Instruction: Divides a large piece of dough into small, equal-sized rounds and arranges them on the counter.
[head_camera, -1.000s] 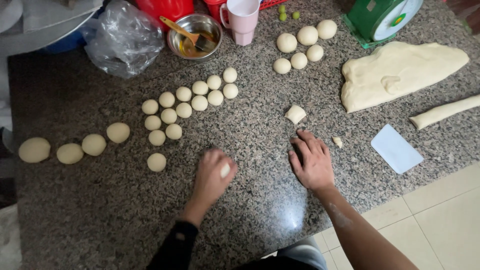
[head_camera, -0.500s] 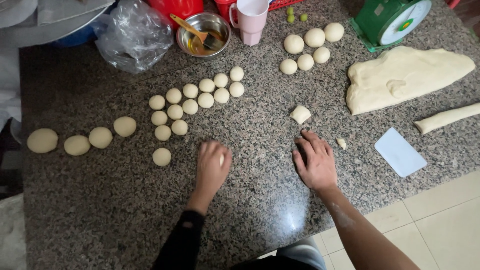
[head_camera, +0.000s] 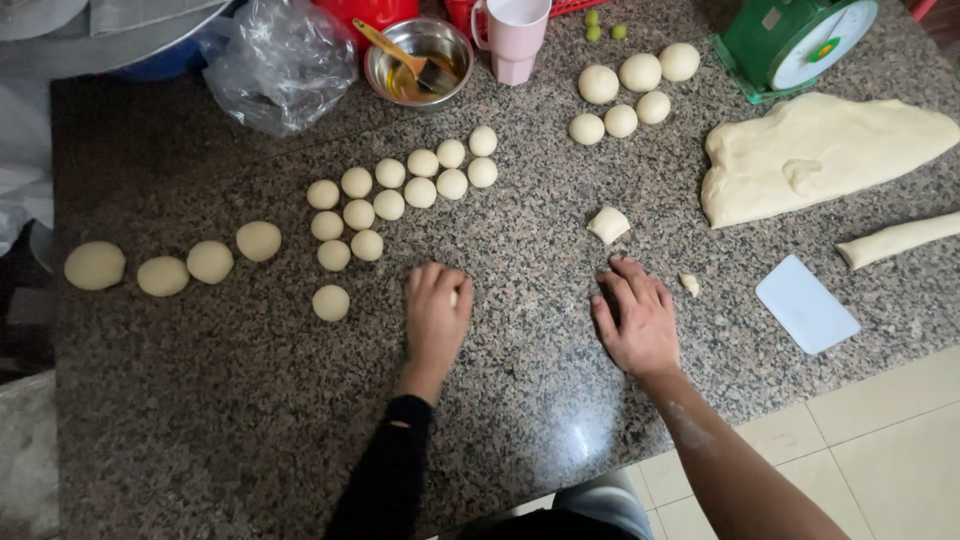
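Black left sleeve (head_camera: 385, 480), bare right forearm (head_camera: 720, 460)

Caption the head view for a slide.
Left hand and right hand cupped on granite counter, rolling dough beside rows of dough balls.

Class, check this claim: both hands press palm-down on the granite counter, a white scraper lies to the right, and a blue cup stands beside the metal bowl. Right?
One thing is wrong: the cup beside the metal bowl is pink, as the head view shows. Both hands, left and right, and the white scraper are as stated.
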